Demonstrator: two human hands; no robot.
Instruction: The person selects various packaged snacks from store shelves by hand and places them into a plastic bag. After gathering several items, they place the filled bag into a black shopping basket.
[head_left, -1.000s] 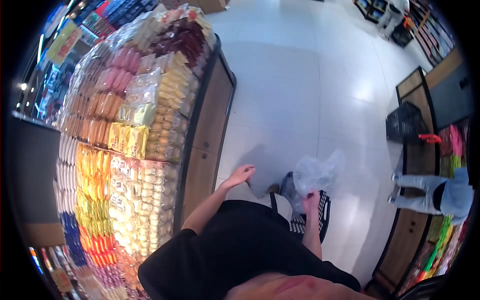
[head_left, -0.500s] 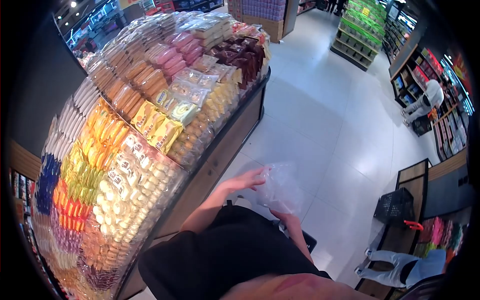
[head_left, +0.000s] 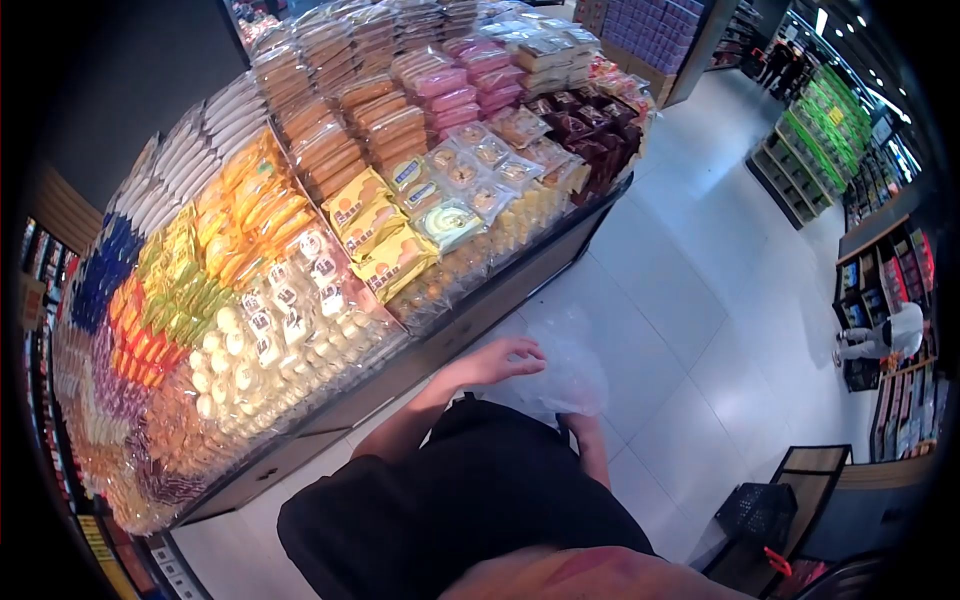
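Observation:
A clear, crinkled plastic bag [head_left: 572, 372] hangs in front of my body, over the floor. At its lower edge my right hand [head_left: 583, 428] is closed on it, the fingertips hidden behind the plastic. My left hand [head_left: 505, 361] is at the bag's left side, its fingers apart and slightly bent, overlapping the plastic in this view. Beside my left arm rises a large display of wrapped snacks, with yellow packets [head_left: 392, 268] and packs of pale round pieces [head_left: 255, 350] nearest to me.
The display's dark wooden side [head_left: 440, 315] runs along my left. At the lower right stands a black basket [head_left: 757, 512] by a framed shelf. Further off are a green shelf unit [head_left: 815, 135] and a person in a light top [head_left: 905, 332] beside other shelves.
The view has turned, so the display and far shelves appear shifted. The bag looks more spread out, and my left hand's fingers have moved slightly. A person at lower right is out of view.

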